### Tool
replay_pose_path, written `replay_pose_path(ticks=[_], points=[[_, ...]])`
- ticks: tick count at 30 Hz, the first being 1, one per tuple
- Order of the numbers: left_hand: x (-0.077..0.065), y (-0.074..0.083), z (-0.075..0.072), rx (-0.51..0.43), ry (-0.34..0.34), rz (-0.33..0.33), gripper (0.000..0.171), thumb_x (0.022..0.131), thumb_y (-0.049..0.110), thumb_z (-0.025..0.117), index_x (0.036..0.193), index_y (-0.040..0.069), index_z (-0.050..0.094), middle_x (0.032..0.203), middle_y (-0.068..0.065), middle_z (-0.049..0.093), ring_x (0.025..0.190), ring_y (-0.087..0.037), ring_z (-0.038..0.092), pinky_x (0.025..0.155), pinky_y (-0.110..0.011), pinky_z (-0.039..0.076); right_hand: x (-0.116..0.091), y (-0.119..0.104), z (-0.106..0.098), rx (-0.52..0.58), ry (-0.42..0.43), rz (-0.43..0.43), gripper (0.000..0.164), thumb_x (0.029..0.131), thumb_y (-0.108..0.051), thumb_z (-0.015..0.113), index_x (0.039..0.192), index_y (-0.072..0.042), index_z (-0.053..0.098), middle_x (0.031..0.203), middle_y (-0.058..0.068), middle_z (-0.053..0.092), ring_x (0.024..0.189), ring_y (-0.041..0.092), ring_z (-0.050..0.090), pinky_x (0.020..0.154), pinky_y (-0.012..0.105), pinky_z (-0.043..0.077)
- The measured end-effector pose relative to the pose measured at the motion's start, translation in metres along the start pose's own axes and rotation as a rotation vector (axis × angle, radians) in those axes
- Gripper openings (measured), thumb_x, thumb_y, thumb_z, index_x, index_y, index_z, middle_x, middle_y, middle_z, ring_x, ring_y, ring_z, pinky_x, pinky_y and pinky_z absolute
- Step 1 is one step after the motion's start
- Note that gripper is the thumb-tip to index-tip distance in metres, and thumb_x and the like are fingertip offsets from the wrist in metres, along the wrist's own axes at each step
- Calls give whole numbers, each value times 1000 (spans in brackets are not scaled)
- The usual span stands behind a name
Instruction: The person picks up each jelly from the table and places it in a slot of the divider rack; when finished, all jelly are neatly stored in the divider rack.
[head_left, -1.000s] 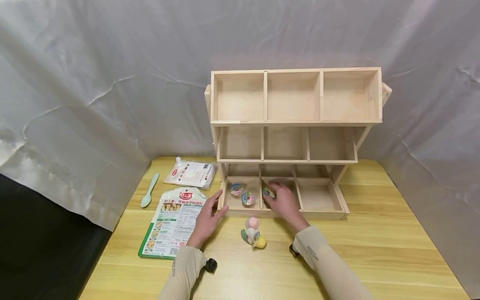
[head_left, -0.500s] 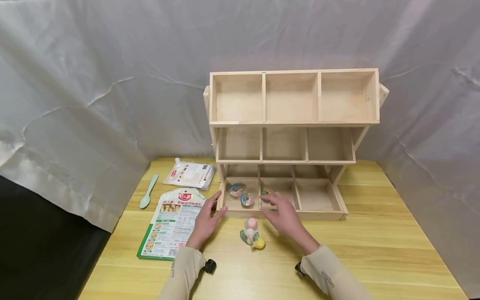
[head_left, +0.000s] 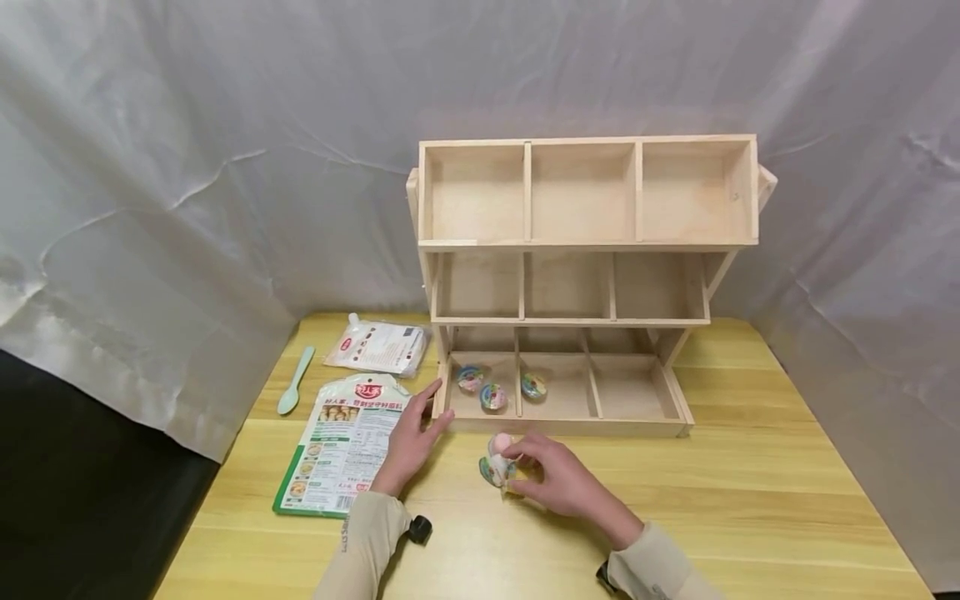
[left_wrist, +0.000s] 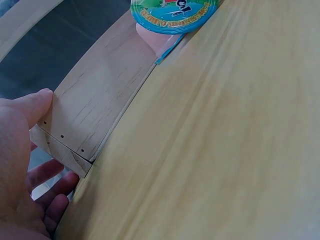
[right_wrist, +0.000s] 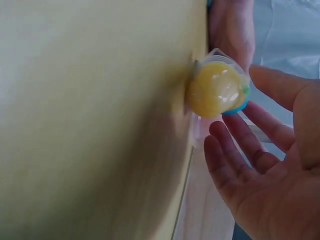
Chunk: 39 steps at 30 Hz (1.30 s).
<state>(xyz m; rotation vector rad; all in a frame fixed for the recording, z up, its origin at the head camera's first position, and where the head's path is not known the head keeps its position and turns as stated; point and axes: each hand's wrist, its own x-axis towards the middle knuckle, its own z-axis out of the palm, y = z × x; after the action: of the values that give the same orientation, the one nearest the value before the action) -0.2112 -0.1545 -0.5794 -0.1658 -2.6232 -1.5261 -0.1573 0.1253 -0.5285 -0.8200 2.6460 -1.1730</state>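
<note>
My left hand (head_left: 408,442) holds the front left corner of a tiered wooden rack (head_left: 570,428), thumb on the front board and fingers round the side. Over a small cluster of jelly cups on the table hovers my right hand (head_left: 558,477), fingers spread and loosely bent. A yellow jelly cup (right_wrist: 217,90) lies close to its fingertips; contact is unclear. Beside it are a pink jelly cup (head_left: 501,442) and a pale one (head_left: 491,472), partly hidden. Two jelly cups (head_left: 493,397) lie in the rack's bottom left compartment, and one jelly cup (head_left: 534,385) in the bottom middle.
Left of the rack lie a green-and-white printed pouch (head_left: 352,446), a clear-wrapped white packet (head_left: 381,347) with a spout and a pale green spoon (head_left: 296,381). Grey sheeting (head_left: 225,208) hangs behind the wooden table (head_left: 765,467).
My right hand has let go of a jelly cup in the bottom middle compartment and moved back toward the cups on the table. My left hand stays at the rack's corner.
</note>
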Motion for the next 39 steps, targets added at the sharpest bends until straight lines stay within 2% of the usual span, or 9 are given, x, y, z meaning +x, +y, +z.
replay_pose_path(ticks=[5,15,26,33,39], points=[[0,0,-1,-2,-9,-8,66,100,45,67,159,31,41,152,-13,52,129,-34,59,111,-59,44,-1,3,6,-2,-28,23,38,84,-24,88,117,-13,71,108,-2,63,100,17,63,88,33,57],[0,0,-1,-16,-16,-16,66,99,46,67,159,32,42,150,-12,54,127,-32,59,111,-56,45,4,5,7,-29,-10,19,34,81,-13,89,109,-9,70,96,-3,65,84,10,60,74,25,55],[0,-1,-1,5,-15,-14,65,100,44,67,159,33,42,151,-12,53,129,-33,59,111,-58,44,4,4,4,-46,-24,35,38,82,-14,88,116,-9,71,98,-4,67,84,7,59,74,24,54],[0,-2,-1,-3,-11,-14,65,100,46,66,159,33,41,152,-10,53,129,-32,59,111,-59,43,4,2,0,-47,2,46,37,82,-13,88,115,-10,73,103,-1,70,87,11,63,77,25,57],[0,-1,-1,4,-7,-7,65,101,46,66,159,32,41,151,-10,53,129,-32,59,111,-59,43,5,2,-5,-35,26,59,41,83,-13,87,121,-9,72,109,2,72,90,13,65,79,27,58]])
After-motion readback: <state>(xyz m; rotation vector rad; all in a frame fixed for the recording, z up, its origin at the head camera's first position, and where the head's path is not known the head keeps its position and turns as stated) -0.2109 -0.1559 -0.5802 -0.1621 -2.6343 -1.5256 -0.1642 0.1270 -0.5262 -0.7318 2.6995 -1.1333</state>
